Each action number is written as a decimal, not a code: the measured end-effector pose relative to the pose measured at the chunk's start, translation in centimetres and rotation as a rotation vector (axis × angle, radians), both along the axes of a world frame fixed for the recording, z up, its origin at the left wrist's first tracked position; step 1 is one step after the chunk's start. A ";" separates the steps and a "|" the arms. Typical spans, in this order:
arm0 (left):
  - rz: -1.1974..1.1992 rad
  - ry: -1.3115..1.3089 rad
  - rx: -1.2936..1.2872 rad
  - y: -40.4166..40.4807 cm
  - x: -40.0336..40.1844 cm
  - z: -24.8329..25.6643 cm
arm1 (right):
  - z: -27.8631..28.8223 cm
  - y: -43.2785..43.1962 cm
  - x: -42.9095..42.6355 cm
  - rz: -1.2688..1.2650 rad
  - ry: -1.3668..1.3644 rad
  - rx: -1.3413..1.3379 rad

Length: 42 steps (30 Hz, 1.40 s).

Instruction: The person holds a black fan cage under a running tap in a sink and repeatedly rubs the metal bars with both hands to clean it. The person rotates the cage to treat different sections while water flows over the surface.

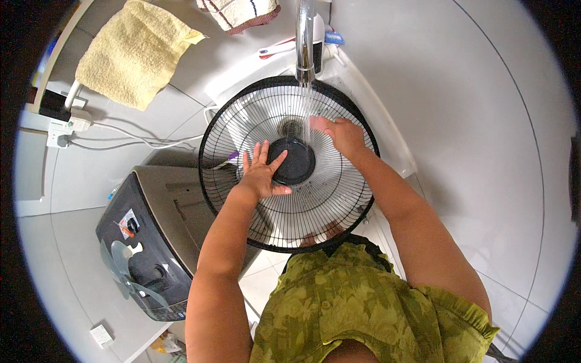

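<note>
A round wire fan grille with a black rim and a dark centre disc lies over a white sink. Water runs from a chrome faucet onto its upper part. My left hand rests on the grille with fingers spread, the fingertips reaching the left edge of the disc. Pinched in my right hand is a pink sponge or cloth, held against the wires just right of the stream. The sink's bowl is mostly hidden behind the grille.
At left stands a top-load washing machine, with translucent fan blades on its lid. Plugs and cords run along the wall near a hanging yellow towel. A white-and-red brush handle lies behind the faucet.
</note>
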<state>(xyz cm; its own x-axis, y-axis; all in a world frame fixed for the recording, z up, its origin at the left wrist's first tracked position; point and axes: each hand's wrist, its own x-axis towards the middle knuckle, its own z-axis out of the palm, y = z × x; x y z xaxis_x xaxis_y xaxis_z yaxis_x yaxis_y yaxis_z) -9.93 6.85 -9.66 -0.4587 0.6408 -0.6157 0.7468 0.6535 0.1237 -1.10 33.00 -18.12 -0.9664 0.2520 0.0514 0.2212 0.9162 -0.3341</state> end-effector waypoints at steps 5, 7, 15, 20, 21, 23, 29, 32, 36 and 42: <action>-0.020 -0.008 0.022 -0.6 -0.4 -0.6 | 0.4 0.8 -1.1 -0.425 0.038 -0.141; -0.011 -0.018 0.024 -0.2 -0.2 -0.5 | 1.9 1.1 -1.0 -0.316 -0.068 -0.060; 0.000 -0.042 -0.010 0.4 0.3 -0.8 | 2.1 -2.6 2.1 -0.035 -0.223 -0.298; -0.001 -0.050 -0.001 0.8 0.6 -0.7 | 2.5 -0.8 2.0 -0.020 -0.155 -0.204; 0.004 -0.049 0.006 0.8 0.6 -1.0 | 2.6 -0.1 1.6 -0.015 -0.128 -0.161; 0.007 -0.047 0.015 0.8 0.5 -1.5 | 2.5 1.3 1.0 -0.002 -0.075 -0.077; -0.021 -0.053 0.012 0.3 0.7 -1.2 | 0.3 1.7 -0.1 -0.328 -0.042 -0.042; -0.021 -0.052 0.031 0.7 0.4 -1.5 | 2.7 0.9 0.0 -0.338 -0.075 -0.079; -0.035 -0.065 0.010 1.2 0.3 -1.7 | 1.5 -1.0 0.8 -0.235 -0.149 -0.129; -0.042 -0.077 -0.034 1.6 0.3 -0.1 | 1.5 -1.0 2.5 -0.030 -0.011 -0.385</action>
<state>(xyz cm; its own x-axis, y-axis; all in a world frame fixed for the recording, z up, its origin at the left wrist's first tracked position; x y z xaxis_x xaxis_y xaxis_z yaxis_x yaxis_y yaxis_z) -9.61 8.40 -9.71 -0.3824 0.6367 -0.6697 0.7628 0.6265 0.1600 1.37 31.95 -16.64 -0.9583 0.2788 -0.0626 0.2511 0.7172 -0.6500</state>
